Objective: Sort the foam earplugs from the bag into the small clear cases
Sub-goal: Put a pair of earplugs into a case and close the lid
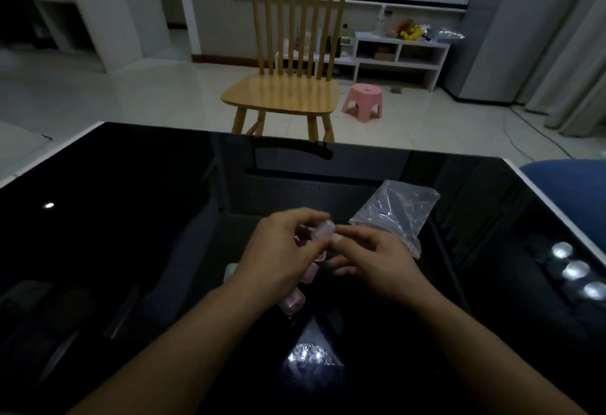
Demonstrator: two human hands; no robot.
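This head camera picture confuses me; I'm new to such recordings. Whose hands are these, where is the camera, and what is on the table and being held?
The camera sits on a person's head, looking forward and down, so both hands are theirs. The left hand grips a small clear case. The right hand pinches something small at the case's mouth, probably a foam earplug; it is too dim to be sure. A clear plastic bag lies on the glossy black table just beyond the right hand. More small cases lie under the left wrist. A wooden chair stands behind the table.
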